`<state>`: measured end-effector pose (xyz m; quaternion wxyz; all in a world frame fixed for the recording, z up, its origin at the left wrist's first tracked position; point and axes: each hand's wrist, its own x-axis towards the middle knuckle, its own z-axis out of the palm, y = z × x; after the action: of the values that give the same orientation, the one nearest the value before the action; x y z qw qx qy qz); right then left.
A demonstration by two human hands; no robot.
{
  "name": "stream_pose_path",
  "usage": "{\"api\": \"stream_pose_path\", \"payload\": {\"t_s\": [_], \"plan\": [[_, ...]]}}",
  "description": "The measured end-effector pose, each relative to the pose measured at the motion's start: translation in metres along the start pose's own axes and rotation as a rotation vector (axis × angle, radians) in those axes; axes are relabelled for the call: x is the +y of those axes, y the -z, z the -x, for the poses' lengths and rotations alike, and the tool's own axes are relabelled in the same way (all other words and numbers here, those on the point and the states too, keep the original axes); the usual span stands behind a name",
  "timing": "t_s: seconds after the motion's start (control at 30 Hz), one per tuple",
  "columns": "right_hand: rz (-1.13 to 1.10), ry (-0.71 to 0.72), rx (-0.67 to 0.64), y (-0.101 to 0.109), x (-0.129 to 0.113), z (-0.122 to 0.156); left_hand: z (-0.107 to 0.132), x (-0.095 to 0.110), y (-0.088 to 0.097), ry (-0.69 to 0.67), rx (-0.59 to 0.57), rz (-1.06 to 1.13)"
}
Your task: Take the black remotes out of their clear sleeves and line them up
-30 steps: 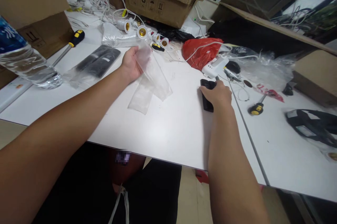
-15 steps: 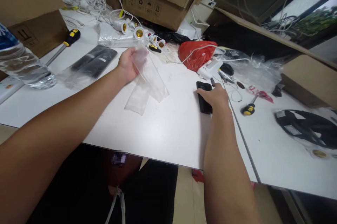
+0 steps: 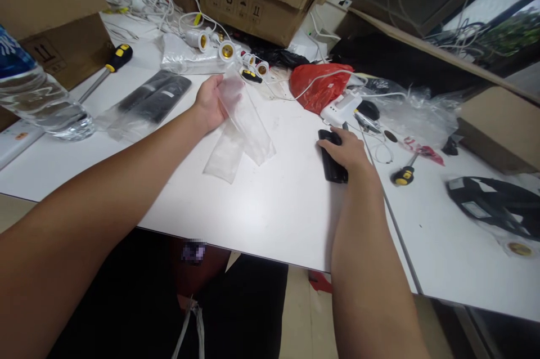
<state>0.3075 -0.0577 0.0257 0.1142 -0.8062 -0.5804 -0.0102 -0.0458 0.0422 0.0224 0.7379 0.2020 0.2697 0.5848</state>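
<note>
My left hand is closed on clear plastic sleeves, two narrow strips that fan out over the white table. Its fingertips are partly hidden behind the film. On the right, my right hand wraps round a flat black object, long and rectangular, at table height. Thumb and fingers lie over its sides; its exact kind I cannot make out. Left of my left hand rest black items in clear plastic bags.
A water bottle and a screwdriver lie at the left. Lamp sockets, a red plastic bag and a white power strip line the back. A second screwdriver and a black coil are at the right.
The whole view has shifted slightly to the right. My right hand's fingers have settled further over the black object. My left hand still holds the plastic sleeves.
</note>
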Motion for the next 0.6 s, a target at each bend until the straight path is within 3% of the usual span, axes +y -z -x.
{"api": "stream_pose_path", "payload": {"t_s": [0.6], "plan": [[-0.011,-0.104,-0.065,0.003,-0.017,0.003,-0.001,-0.001,0.001,0.014,-0.015,-0.007]]}}
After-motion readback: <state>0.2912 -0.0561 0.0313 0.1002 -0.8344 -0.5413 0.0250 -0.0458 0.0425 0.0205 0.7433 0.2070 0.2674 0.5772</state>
